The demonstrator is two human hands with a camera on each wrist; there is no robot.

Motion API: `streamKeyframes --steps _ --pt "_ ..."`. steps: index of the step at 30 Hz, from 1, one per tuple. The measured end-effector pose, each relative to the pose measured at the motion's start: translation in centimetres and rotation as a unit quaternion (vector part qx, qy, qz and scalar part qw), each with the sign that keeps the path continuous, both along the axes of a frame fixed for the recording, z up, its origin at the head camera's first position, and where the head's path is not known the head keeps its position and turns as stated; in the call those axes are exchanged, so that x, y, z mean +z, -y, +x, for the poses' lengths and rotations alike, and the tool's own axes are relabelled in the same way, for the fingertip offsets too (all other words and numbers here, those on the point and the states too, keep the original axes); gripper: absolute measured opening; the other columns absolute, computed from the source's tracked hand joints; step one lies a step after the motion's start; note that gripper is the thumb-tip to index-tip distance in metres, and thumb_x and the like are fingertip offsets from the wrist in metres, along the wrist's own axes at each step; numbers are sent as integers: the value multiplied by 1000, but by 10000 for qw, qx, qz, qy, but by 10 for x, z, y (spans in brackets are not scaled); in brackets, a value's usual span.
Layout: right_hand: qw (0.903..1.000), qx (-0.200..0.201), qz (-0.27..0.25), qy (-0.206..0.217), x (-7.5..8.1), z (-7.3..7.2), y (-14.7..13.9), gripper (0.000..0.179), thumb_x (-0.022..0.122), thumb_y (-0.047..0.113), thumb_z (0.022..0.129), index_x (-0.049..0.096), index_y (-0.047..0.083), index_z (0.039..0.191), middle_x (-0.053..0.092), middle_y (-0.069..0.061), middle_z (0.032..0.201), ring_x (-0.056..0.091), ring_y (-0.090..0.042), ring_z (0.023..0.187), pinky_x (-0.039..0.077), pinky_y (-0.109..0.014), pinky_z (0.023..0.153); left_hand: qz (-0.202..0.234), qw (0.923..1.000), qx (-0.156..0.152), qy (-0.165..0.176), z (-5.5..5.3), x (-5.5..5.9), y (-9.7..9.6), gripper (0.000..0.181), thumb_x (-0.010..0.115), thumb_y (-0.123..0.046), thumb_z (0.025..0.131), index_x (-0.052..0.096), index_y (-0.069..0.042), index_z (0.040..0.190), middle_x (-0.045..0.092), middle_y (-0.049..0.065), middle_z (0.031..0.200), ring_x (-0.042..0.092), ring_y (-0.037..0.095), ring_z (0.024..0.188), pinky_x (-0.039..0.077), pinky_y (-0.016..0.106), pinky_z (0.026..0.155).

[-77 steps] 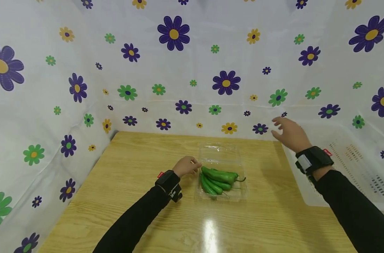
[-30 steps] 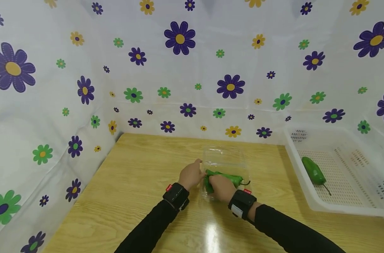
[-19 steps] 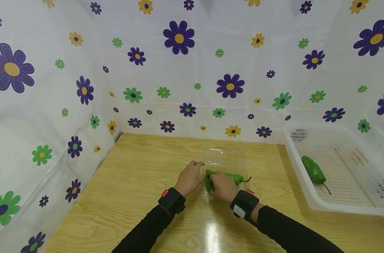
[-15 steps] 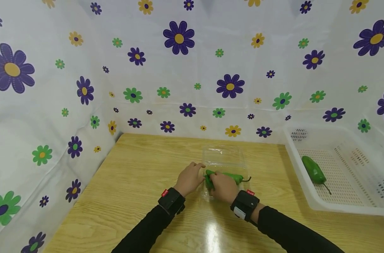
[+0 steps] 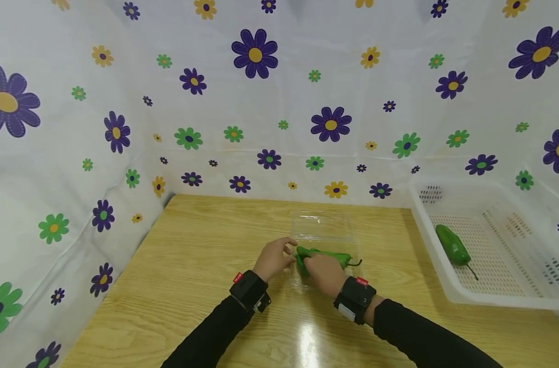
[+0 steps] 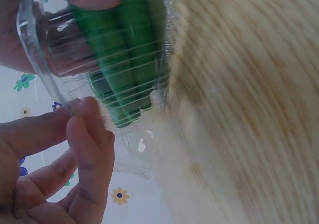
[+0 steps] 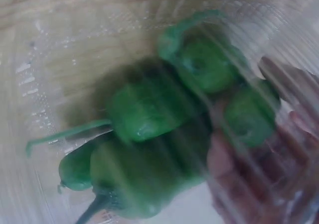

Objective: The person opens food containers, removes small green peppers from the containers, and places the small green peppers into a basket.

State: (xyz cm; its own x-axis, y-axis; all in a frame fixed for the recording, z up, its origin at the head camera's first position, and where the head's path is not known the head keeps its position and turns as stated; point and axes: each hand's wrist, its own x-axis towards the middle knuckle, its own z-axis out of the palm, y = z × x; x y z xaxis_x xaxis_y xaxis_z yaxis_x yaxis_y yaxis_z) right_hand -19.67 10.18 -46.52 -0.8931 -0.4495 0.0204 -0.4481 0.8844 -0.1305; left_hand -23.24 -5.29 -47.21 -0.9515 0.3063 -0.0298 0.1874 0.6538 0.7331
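Note:
A clear plastic clamshell container (image 5: 323, 238) stands on the table with its lid folded back, holding several green chili peppers (image 5: 340, 258). My left hand (image 5: 271, 259) is at its left side; in the left wrist view, thumb and index finger pinch the rim (image 6: 47, 84). My right hand (image 5: 326, 276) reaches down into the container with curled fingers. Through the clear wall in the right wrist view, its fingers hold one green chili pepper (image 7: 249, 115) by an end, beside the other peppers (image 7: 149, 109). The back of that hand hides part of the peppers in the head view.
A white perforated plastic basket (image 5: 438, 266) stands on the right, with one green chili pepper (image 5: 452, 245) lying in it. The wooden table (image 5: 215, 235) meets flower-printed white cloth (image 5: 279, 138) behind and at the left.
My right hand has come from above the basket's edge leftward and down into the container. A pepper shows in the basket where my arm blocked the view. My left hand stays at the container's side.

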Motion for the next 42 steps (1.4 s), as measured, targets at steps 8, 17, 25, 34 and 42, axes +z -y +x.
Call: streamKeyframes --steps 8,17,25,34,42 --pt "9995 -48 -30 -315 12 4 -17 8 70 4 81 63 6 81 63 -7 73 61 -20 62 49 -34 49 453 9984 62 338 -4 -5 -4 37 67 2 83 60 -3 119 61 14 90 63 17 65 52 26 58" --pt "9883 -85 -780 -1311 66 15 -71 17 74 1 76 68 5 92 67 -6 80 63 -17 70 52 -31 59 624 9977 27 266 -2 1 -5 34 64 3 84 60 -3 117 60 12 88 62 15 63 51 27 57" --pt "9800 -931 -1080 -1392 129 6 -160 27 69 1 82 65 -3 108 68 -20 97 66 -33 85 52 -48 73 658 9966 294 406 -5 -2 -1 44 64 2 85 54 -6 127 61 15 95 65 20 68 50 28 58" --pt "9690 -2198 -929 -646 138 -42 -279 33 63 7 86 58 -14 111 62 -34 95 60 -39 73 47 -53 67 464 9974 486 273 -6 2 5 47 67 0 83 52 -9 127 63 16 96 65 20 67 48 26 56" --pt "9499 -2972 -542 801 82 -72 -347 43 65 12 81 56 -20 109 60 -36 103 60 -47 84 51 -50 67 529 9972 450 278 -5 0 2 46 66 0 84 53 -8 126 62 14 95 61 14 63 47 26 56"
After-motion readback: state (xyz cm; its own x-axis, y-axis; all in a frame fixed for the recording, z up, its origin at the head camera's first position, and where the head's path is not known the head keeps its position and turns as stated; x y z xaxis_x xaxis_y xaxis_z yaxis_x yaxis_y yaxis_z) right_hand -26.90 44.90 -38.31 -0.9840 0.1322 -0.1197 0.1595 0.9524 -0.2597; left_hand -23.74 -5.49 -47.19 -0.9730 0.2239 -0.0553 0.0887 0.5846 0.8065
